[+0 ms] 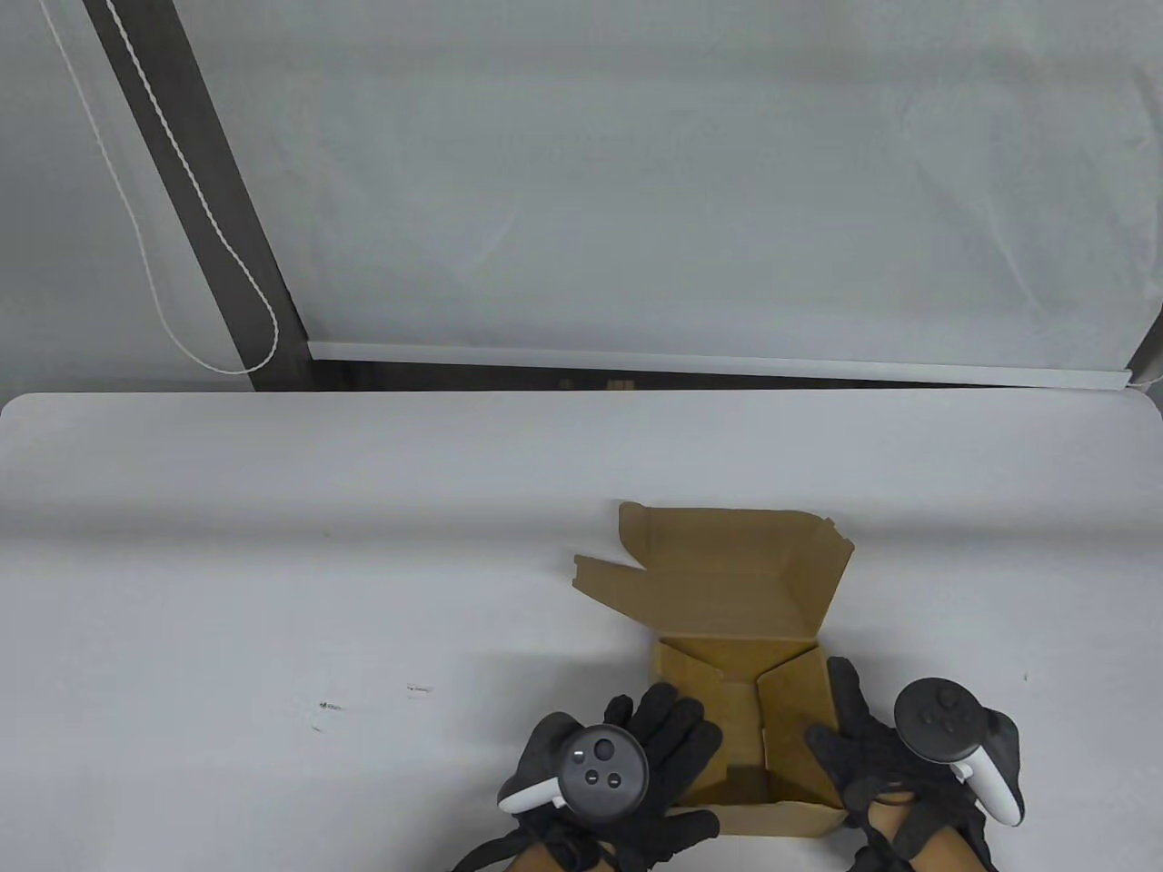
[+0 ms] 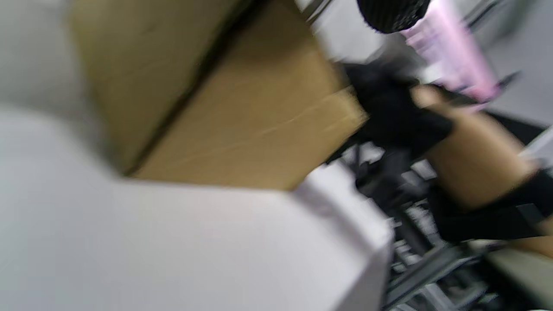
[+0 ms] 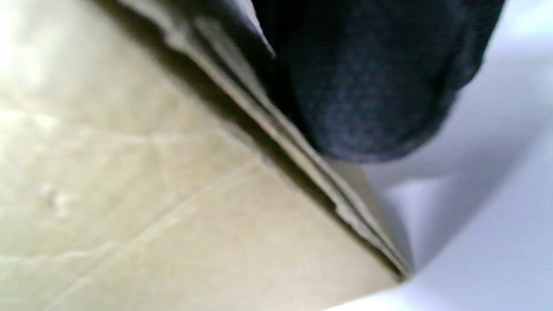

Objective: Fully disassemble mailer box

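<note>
The brown cardboard mailer box (image 1: pixel 727 727) stands open near the table's front edge. Its lid (image 1: pixel 727 572) leans back, with a side flap (image 1: pixel 604 581) sticking out left. An inner flap (image 1: pixel 795 727) lines the right wall. My left hand (image 1: pixel 677 754) lies spread against the box's left wall and front left corner. My right hand (image 1: pixel 836 718) grips the right wall, thumb inside and fingers outside. The blurred left wrist view shows the box's outer side (image 2: pixel 242 121) and the right hand (image 2: pixel 389 112). The right wrist view shows a gloved finger (image 3: pixel 371 86) beside the wall's rim (image 3: pixel 302 164).
The white table (image 1: pixel 363 563) stretches left and behind the box. Its front edge shows in the left wrist view (image 2: pixel 367 242), close to the box. A blind with a cord (image 1: pixel 227 272) hangs behind the table.
</note>
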